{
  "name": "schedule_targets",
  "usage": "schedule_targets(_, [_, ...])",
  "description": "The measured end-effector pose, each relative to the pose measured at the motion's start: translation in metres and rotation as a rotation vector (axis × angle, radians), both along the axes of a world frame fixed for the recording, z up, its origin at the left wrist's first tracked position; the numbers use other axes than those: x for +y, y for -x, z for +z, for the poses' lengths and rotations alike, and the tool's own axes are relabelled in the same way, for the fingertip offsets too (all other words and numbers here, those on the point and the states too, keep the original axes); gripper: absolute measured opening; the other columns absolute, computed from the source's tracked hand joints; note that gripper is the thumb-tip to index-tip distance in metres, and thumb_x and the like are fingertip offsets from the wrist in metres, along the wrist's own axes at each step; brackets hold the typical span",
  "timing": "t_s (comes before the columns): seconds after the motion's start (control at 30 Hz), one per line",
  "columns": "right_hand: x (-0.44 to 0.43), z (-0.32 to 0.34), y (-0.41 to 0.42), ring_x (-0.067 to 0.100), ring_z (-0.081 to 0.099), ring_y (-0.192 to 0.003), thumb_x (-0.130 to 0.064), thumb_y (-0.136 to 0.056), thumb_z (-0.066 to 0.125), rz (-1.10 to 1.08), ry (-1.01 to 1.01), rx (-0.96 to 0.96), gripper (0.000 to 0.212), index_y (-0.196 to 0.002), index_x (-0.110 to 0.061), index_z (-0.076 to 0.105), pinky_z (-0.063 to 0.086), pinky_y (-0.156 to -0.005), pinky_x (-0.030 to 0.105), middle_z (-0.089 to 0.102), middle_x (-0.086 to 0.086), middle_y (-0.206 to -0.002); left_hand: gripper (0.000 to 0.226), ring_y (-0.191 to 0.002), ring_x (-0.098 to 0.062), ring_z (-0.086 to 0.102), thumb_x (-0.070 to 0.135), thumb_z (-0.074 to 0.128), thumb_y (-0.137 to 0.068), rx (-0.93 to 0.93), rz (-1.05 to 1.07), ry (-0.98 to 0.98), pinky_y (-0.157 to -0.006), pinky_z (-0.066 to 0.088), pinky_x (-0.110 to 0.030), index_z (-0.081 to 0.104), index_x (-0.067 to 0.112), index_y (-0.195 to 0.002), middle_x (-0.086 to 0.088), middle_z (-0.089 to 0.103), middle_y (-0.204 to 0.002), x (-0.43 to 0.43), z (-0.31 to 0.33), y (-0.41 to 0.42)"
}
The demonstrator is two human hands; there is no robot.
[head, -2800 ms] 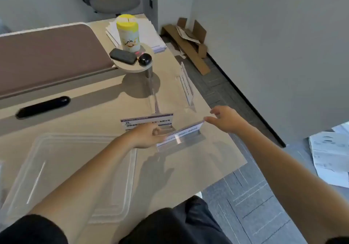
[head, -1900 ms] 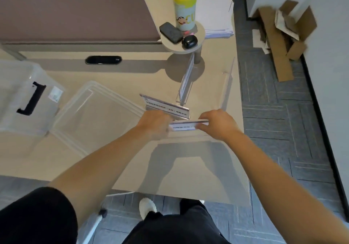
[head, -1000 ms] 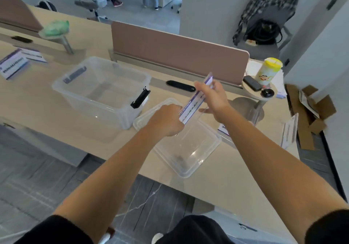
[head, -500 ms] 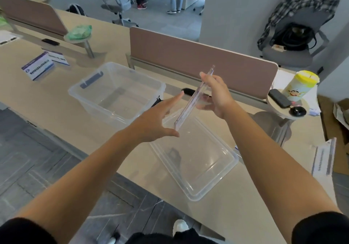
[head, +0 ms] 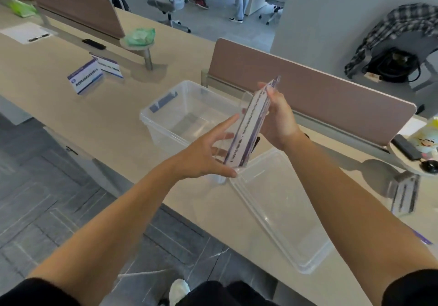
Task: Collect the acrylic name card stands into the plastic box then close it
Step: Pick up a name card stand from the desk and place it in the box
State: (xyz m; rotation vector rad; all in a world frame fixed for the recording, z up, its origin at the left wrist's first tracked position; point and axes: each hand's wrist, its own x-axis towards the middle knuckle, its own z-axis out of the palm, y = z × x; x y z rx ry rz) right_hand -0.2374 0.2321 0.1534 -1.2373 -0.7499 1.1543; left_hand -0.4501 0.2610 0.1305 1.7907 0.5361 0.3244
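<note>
Both hands hold a clear acrylic name card stand [head: 248, 128] with a white and purple card, tilted on edge above the right rim of the open plastic box [head: 163, 125]. My right hand [head: 277, 120] grips its upper end. My left hand [head: 203, 156] supports the lower end with spread fingers and the thumb underneath. The box's interior looks bare. Its clear lid [head: 282, 213] lies flat on the desk to the right of the box. Two other name card stands [head: 87, 77] stand far left on the desk, and another one [head: 403, 196] stands at the right, blurred.
A brown desk divider [head: 320, 101] runs behind the box. A small round shelf [head: 403, 156] at the right carries a phone, a mouse and a yellow canister. Green cloth [head: 139, 36] sits on another shelf at the left. People's legs and chairs show at the back.
Both hands have carried the stand from the right end of the desk leftward to the box. The left hand, open beside the stand half a second ago, now supports its lower end.
</note>
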Motion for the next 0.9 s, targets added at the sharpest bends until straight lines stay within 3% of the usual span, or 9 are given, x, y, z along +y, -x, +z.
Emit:
schedule_targets(0.07, [0.01, 0.005, 0.016, 0.04, 0.05, -0.129, -0.07, -0.067, 0.072, 0.022, -0.002, -0.019, 0.09, -0.144, -0.033, 0.045, 0.048, -0.1, 0.06, 0.035, 0.005, -0.153, 0.106, -0.109, -0.018, 0.06, 0.01, 0.087, -0.07, -0.044, -0.005, -0.011, -0.083, 0.059, -0.034, 0.025, 0.056, -0.144, 0.01, 0.043, -0.14, 0.009, 0.0, 0.013])
schedule_targets(0.17, [0.026, 0.009, 0.031, 0.034, 0.04, -0.136, -0.074, -0.078, 0.056, 0.04, 0.033, -0.073, 0.08, -0.149, -0.043, 0.036, 0.045, -0.102, 0.057, 0.022, -0.004, -0.163, 0.095, -0.099, -0.01, 0.064, 0.006, 0.084, -0.073, -0.071, -0.01, 0.011, -0.08, 0.059, -0.033, 0.036, 0.049, -0.143, 0.016, 0.048, -0.132, 0.026, -0.004, 0.025])
schedule_targets(0.3, [0.052, 0.01, 0.034, 0.036, 0.034, -0.138, -0.071, -0.082, 0.05, 0.089, 0.078, -0.129, 0.075, -0.151, -0.054, 0.025, 0.041, -0.104, 0.065, 0.016, -0.008, -0.165, 0.089, -0.104, -0.014, 0.062, 0.009, 0.082, -0.075, -0.058, -0.008, 0.02, -0.085, 0.058, -0.036, 0.039, 0.048, -0.142, 0.016, 0.047, -0.134, 0.051, -0.009, 0.028])
schedule_targets(0.47, [0.092, 0.007, 0.016, 0.032, 0.047, -0.131, -0.047, -0.081, 0.069, 0.173, -0.005, -0.161, 0.088, -0.15, -0.059, 0.016, 0.046, -0.098, 0.068, 0.027, -0.008, -0.156, 0.086, -0.104, -0.017, 0.062, 0.009, 0.081, -0.076, -0.04, 0.044, 0.022, -0.087, 0.058, -0.037, 0.04, 0.043, -0.143, 0.025, 0.049, -0.126, 0.09, -0.012, 0.017])
schedule_targets(0.57, [0.121, 0.001, 0.002, 0.034, 0.039, -0.14, -0.047, -0.071, 0.081, 0.181, -0.082, -0.181, 0.098, -0.144, -0.065, 0.019, 0.048, -0.095, 0.068, 0.02, -0.005, -0.16, 0.086, -0.109, -0.021, 0.061, 0.009, 0.082, -0.075, -0.021, 0.061, 0.008, -0.085, 0.059, -0.039, 0.041, 0.045, -0.142, 0.022, 0.047, -0.133, 0.117, -0.012, 0.007])
schedule_targets(0.77, [0.168, -0.017, -0.014, 0.038, 0.038, -0.14, -0.057, -0.06, 0.088, 0.09, -0.101, -0.118, 0.087, -0.129, -0.072, 0.038, 0.054, -0.086, 0.066, 0.033, 0.014, -0.154, 0.085, -0.115, -0.019, 0.059, 0.009, 0.081, -0.076, 0.052, 0.064, -0.034, -0.086, 0.058, -0.033, 0.039, 0.051, -0.137, 0.017, 0.043, -0.142, 0.165, -0.019, -0.013])
schedule_targets(0.9, [0.192, -0.036, -0.022, 0.03, 0.041, -0.138, -0.058, -0.06, 0.087, 0.03, -0.064, -0.128, 0.081, -0.126, -0.07, 0.041, 0.056, -0.085, 0.061, 0.037, 0.002, -0.149, 0.085, -0.123, -0.013, 0.049, 0.027, 0.083, -0.075, 0.225, 0.038, -0.192, -0.099, 0.05, -0.027, 0.031, 0.062, -0.131, 0.013, 0.036, -0.147, 0.206, -0.035, -0.018])
